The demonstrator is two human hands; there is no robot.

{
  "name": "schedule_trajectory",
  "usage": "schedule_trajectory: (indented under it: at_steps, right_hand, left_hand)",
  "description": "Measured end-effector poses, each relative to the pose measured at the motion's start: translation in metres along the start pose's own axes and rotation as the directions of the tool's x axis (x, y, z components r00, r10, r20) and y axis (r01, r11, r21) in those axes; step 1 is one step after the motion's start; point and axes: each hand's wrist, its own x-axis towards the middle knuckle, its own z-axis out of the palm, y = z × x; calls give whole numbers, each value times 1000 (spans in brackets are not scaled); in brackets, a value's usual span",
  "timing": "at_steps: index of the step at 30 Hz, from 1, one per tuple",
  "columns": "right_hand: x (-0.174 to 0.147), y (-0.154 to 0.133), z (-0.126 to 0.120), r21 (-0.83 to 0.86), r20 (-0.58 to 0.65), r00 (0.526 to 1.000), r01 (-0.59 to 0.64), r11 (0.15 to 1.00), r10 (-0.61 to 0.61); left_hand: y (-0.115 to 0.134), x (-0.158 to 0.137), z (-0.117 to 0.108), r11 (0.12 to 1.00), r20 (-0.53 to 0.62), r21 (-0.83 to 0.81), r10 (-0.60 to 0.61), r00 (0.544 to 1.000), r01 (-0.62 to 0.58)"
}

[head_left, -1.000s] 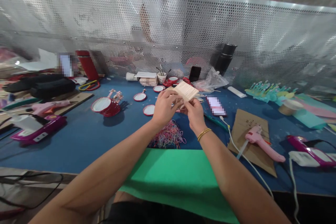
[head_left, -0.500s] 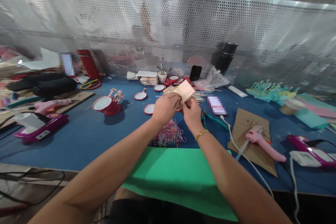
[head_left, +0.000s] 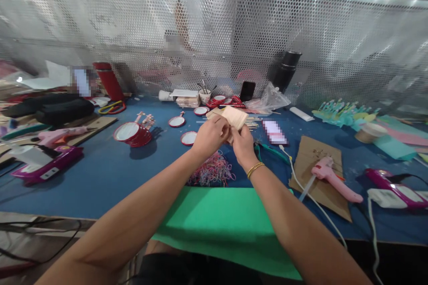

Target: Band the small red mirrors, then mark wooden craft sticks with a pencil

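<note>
A pale wooden block (head_left: 236,117) with fine lines along its face is held up above the middle of the table. My right hand (head_left: 243,144), with a gold bracelet at the wrist, grips its near right side. Curled and pinched, the fingers of my left hand (head_left: 212,134) meet at the block's near left edge; what lies between their tips is hidden. Below the hands lies a tangled heap of pink, blue and white threads (head_left: 214,171). Green cloth (head_left: 224,213) covers my lap in front of it.
Round red-rimmed pieces (head_left: 189,138) and a red-rimmed stack (head_left: 129,134) stand left. Teal-handled pliers (head_left: 272,151), a phone (head_left: 274,132) with a white cable, and a pink glue gun (head_left: 334,178) on cardboard (head_left: 304,164) lie right. A perforated metal screen (head_left: 207,22) closes the back.
My left fingers have curled more and shifted slightly at the block's edge. The block has tipped a little and sits slightly lower. The whole view has shifted slightly.
</note>
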Motion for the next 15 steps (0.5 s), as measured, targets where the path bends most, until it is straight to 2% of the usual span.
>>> schedule_trajectory:
  at_steps: [8,15]
  right_hand:
    - [4,8,-5,-90,-22,999,22,996,-24]
    - [3,12,-5,-17,57,998,-28,999,29]
  left_hand:
    - [-10,6,-1,966,48,-222,-127,991,134]
    - [-17,7,-6,851,187,-419,-261,947,317]
